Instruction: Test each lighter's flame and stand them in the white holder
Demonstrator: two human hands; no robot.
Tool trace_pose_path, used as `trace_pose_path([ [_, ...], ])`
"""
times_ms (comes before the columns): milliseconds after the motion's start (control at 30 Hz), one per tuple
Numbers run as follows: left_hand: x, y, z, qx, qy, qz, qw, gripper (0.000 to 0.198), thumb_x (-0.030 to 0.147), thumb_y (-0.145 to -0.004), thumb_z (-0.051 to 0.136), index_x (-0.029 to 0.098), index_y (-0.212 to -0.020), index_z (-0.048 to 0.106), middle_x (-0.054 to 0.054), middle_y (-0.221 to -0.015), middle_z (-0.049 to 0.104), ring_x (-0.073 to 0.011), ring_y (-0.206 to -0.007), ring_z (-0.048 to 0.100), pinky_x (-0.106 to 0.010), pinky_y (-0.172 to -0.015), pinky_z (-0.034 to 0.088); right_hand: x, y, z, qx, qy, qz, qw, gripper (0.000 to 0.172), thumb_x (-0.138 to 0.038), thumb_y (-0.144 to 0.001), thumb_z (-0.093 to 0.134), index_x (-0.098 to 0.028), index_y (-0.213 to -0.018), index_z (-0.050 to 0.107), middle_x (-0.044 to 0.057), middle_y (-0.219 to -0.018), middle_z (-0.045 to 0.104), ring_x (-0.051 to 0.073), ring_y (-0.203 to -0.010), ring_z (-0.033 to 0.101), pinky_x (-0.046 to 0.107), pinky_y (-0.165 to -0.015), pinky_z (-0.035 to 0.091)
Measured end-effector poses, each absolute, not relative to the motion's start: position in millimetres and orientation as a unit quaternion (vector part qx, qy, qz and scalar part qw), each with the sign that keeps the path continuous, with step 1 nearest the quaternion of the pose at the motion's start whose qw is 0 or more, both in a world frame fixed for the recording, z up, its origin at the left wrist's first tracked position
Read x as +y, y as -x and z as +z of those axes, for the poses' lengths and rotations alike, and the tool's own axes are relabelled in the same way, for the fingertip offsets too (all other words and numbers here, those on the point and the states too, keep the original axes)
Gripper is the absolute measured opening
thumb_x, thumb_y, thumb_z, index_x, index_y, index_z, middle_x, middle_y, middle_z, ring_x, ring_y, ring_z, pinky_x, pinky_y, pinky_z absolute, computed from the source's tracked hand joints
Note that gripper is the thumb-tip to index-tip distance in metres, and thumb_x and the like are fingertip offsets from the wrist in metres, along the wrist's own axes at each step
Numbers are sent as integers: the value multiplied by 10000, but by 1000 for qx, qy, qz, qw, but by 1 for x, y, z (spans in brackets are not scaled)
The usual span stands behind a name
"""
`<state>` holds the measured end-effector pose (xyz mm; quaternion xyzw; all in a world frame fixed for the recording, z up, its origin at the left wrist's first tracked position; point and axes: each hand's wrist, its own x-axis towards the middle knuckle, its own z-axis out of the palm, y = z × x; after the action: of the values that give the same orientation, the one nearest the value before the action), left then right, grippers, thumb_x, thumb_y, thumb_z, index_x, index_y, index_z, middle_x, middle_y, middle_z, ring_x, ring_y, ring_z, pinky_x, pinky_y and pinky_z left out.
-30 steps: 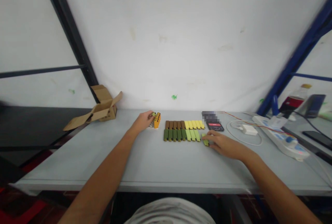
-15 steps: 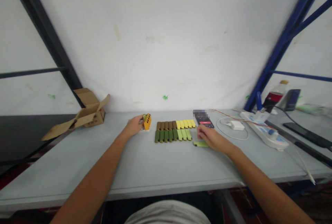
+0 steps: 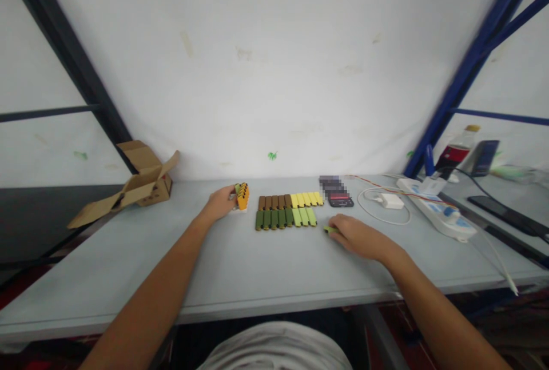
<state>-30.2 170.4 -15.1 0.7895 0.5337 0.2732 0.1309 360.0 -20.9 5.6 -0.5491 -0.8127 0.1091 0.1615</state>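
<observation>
Two rows of small blocks lie on the grey table (image 3: 240, 267): brown and yellow blocks (image 3: 290, 201) behind, dark and light green blocks (image 3: 285, 218) in front. My left hand (image 3: 219, 203) rests beside an orange block stack (image 3: 242, 194) at the rows' left end, fingers on it. My right hand (image 3: 357, 235) lies on the table right of the green row, covering a loose light green block (image 3: 329, 229) whose end sticks out from under the fingers.
An open cardboard box (image 3: 136, 185) sits at the back left. A phone (image 3: 338, 197), a white charger with cable (image 3: 389, 202), a power strip (image 3: 437, 209) and a bottle (image 3: 458, 154) lie to the right. Blue and black frame posts flank the table.
My right hand drew back a little and came down over the loose light green block, which lay uncovered half a second ago. The left hand stayed by the orange stack.
</observation>
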Motion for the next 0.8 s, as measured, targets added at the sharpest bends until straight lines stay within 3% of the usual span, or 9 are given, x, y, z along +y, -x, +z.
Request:
trace_pose_path([
  [133, 171, 31, -15, 532, -799, 254, 119, 435, 327, -790, 526, 206, -1180, 676, -66, -1184, 724, -266, -1060, 667, -306, -876, 500, 18, -358, 23, -776, 505, 245, 288, 296, -352, -991, 350, -180, -880, 564, 68, -819, 635, 173, -698, 572, 300, -658, 470],
  [200, 171, 31, -15, 537, -798, 250, 113, 440, 326, -782, 531, 203, -1178, 679, -73, -1192, 720, -273, -1063, 666, -314, -883, 497, 42, -353, 35, -757, 463, 305, 347, 316, -391, -979, 375, -189, -812, 550, 26, -746, 583, 140, -634, 528, 260, -597, 437],
  [267, 170, 30, -14, 540, -795, 251, 111, 433, 314, -766, 540, 206, -1159, 688, -69, -1178, 727, -277, -1057, 667, -317, -879, 499, 63, -343, 42, -693, 447, 319, 466, 332, -411, -944, 414, -195, -711, 509, -8, -647, 486, 117, -561, 438, 232, -513, 350],
  [367, 170, 31, -13, 534, -792, 265, 130, 412, 304, -738, 566, 218, -1116, 705, -43, -1128, 747, -272, -1035, 672, -306, -854, 512, 84, -327, 36, -604, 415, 342, 588, 364, -489, -912, 449, -197, -697, 480, -25, -632, 433, 101, -548, 390, 217, -490, 302],
  [600, 165, 29, -5, 532, -780, 289, 158, 389, 307, -687, 592, 233, -1043, 730, -18, -1083, 762, -284, -1036, 677, -293, -822, 527, 81, -319, 16, -538, 421, 379, 625, 434, -648, -833, 520, -219, -787, 468, -26, -664, 545, 93, -535, 455, 181, -441, 345],
  [733, 163, 29, -3, 530, -778, 295, 166, 403, 308, -672, 587, 237, -1041, 733, -15, -1101, 758, -292, -1069, 665, -298, -851, 521, 78, -327, 24, -454, 416, 426, 663, 428, -650, -827, 502, -239, -765, 404, -114, -484, 305, 53, -360, 198, 167, -345, 137],
  [800, 163, 29, -3, 530, -777, 295, 169, 406, 306, -667, 586, 241, -1039, 735, -14, -1108, 757, -296, -1081, 659, -303, -866, 517, 77, -329, 27, -427, 433, 449, 654, 416, -644, -821, 478, -250, -751, 365, -130, -450, 233, 55, -339, 143, 176, -332, 96],
])
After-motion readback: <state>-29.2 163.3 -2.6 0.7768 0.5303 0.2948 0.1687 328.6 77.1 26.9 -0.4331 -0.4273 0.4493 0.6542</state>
